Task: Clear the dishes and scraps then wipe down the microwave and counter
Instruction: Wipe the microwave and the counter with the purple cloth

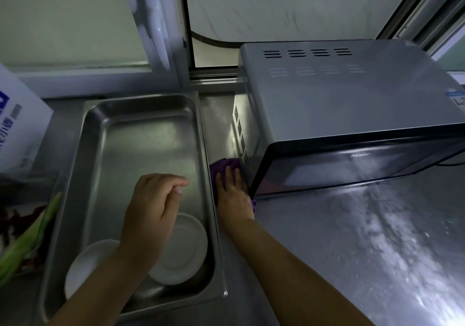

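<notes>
**Cloth pressed to the microwave's side**

The left hand (154,201) hangs loosely curled, holding nothing, above the metal tray (141,134) and its two white plates (183,250). Just right, the right hand (232,194) presses flat-fingered on a purple cloth (222,167) against the microwave (352,104) on the counter (352,250).

Dim, bluish picture; glare streaks the counter (377,237) at right, edges bend, perhaps slightly soft.

The room around me is dim. A sliding window (276,8) with a pale frame (156,23) runs along the back wall above the steel worktop, and a white cardboard box (20,121) stands at my left.
</notes>
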The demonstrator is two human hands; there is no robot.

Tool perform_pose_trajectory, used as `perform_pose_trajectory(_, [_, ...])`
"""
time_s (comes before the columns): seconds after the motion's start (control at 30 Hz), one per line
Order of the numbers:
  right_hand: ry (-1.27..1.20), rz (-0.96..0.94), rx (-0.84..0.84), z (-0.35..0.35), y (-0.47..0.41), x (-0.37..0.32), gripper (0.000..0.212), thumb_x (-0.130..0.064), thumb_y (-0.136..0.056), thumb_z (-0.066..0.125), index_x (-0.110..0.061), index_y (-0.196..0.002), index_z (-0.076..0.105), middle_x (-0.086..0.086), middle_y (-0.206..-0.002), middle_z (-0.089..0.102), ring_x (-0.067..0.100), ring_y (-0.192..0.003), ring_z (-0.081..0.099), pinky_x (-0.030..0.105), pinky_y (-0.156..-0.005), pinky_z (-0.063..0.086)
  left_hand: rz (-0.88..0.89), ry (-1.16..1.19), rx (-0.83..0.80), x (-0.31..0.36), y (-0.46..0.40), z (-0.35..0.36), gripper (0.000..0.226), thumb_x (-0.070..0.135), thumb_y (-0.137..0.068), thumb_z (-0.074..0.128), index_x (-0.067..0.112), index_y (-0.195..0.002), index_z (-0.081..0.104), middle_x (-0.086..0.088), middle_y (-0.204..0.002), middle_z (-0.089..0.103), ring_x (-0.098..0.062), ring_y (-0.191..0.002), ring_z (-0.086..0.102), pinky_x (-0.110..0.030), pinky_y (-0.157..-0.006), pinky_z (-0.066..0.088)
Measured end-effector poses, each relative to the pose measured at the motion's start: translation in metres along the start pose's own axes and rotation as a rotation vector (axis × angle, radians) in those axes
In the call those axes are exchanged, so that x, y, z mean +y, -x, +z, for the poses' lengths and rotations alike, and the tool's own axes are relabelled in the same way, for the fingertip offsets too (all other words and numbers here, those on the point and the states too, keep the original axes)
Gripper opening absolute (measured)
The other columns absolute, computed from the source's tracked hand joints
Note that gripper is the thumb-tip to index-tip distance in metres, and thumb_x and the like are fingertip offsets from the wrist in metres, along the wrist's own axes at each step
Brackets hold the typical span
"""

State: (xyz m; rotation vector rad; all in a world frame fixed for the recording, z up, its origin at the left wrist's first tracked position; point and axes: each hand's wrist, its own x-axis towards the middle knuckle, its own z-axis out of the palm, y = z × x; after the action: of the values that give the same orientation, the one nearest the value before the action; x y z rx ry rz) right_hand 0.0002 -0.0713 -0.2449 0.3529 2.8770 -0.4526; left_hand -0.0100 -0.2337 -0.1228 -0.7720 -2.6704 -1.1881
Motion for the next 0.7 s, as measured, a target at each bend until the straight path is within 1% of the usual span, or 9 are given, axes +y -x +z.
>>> perform_pose_trajectory(0.1, [0.009, 0.034, -0.029, -0.003, -0.021, -0.001, 0.065, -0.006, -0.093, 0.032, -0.015, -0.149, 0.000, 0.010, -0.157, -0.012, 0.031, -0.143, -0.014, 0.045, -0.116, 0.002, -0.023, 0.005, -0.003, -0.003, -0.001, 0.002, 0.030, 0.024, -0.089, 0.039, 0.014, -0.097, 0.066, 0.007, -0.092, 0.062, -0.008, -0.097, 0.051, -0.008, -0.085, 0.034])
perform_pose_trajectory(0.17, [0.027, 0.070, -0.071, -0.008, -0.039, -0.001, 0.068, -0.010, -0.093, 0.035, -0.019, -0.149, -0.002, 0.007, -0.157, -0.016, 0.029, -0.143, -0.016, 0.045, -0.117, 0.000, -0.045, -0.001, -0.003, -0.008, -0.002, 0.003, 0.032, 0.027, -0.088, 0.037, 0.016, -0.097, 0.066, 0.008, -0.092, 0.061, -0.006, -0.096, 0.049, -0.006, -0.085, 0.032])
perform_pose_trajectory(0.23, [0.025, 0.101, -0.099, -0.014, -0.059, -0.002, 0.068, -0.011, -0.094, 0.034, -0.022, -0.149, -0.004, 0.003, -0.156, -0.019, 0.025, -0.143, -0.018, 0.045, -0.117, 0.000, -0.060, -0.015, 0.000, -0.011, -0.005, 0.003, 0.032, 0.028, -0.087, 0.036, 0.018, -0.096, 0.065, 0.010, -0.091, 0.060, -0.004, -0.095, 0.048, -0.004, -0.085, 0.030])
perform_pose_trajectory(0.33, [-0.007, 0.082, -0.033, -0.020, -0.083, -0.005, 0.071, -0.004, -0.092, 0.036, -0.019, -0.149, -0.004, 0.007, -0.156, -0.018, 0.029, -0.142, -0.019, 0.043, -0.116, -0.003, -0.062, -0.032, 0.000, -0.015, -0.008, 0.003, 0.029, 0.028, -0.087, 0.036, 0.024, -0.095, 0.063, 0.021, -0.091, 0.056, 0.003, -0.093, 0.045, -0.001, -0.084, 0.028])
perform_pose_trajectory(0.4, [0.008, 0.069, 0.019, -0.021, -0.096, -0.007, 0.073, -0.002, -0.091, 0.039, -0.017, -0.149, -0.003, 0.010, -0.156, -0.017, 0.032, -0.142, -0.018, 0.044, -0.115, -0.003, -0.063, -0.025, -0.003, -0.017, -0.008, 0.003, 0.027, 0.028, -0.086, 0.036, 0.027, -0.096, 0.062, 0.024, -0.094, 0.055, 0.008, -0.095, 0.045, 0.000, -0.084, 0.028])
perform_pose_trajectory(0.47, [0.031, 0.085, 0.062, -0.022, -0.111, -0.010, 0.071, -0.002, -0.091, 0.038, -0.016, -0.149, -0.002, 0.011, -0.156, -0.015, 0.033, -0.142, -0.017, 0.044, -0.116, -0.003, -0.057, -0.018, -0.010, -0.020, -0.009, 0.003, 0.027, 0.028, -0.087, 0.037, 0.025, -0.097, 0.062, 0.020, -0.094, 0.056, 0.009, -0.097, 0.045, 0.000, -0.084, 0.028])
perform_pose_trajectory(0.6, [0.072, 0.128, 0.095, -0.025, -0.138, -0.015, 0.068, -0.007, -0.093, 0.036, -0.019, -0.149, 0.000, 0.008, -0.157, -0.011, 0.031, -0.143, -0.012, 0.042, -0.115, 0.000, -0.015, -0.033, -0.030, -0.022, -0.008, 0.005, 0.031, 0.024, -0.086, 0.039, 0.015, -0.095, 0.067, 0.013, -0.092, 0.059, 0.000, -0.093, 0.048, -0.003, -0.085, 0.031])
perform_pose_trajectory(0.7, [0.019, 0.153, 0.113, -0.030, -0.153, -0.015, 0.065, -0.013, -0.094, 0.039, -0.023, -0.149, 0.005, 0.006, -0.158, -0.008, 0.029, -0.144, -0.008, 0.041, -0.115, 0.002, 0.017, -0.048, -0.029, -0.024, -0.007, 0.004, 0.032, 0.022, -0.085, 0.040, 0.011, -0.093, 0.069, 0.010, -0.090, 0.061, -0.001, -0.092, 0.049, -0.004, -0.086, 0.032])
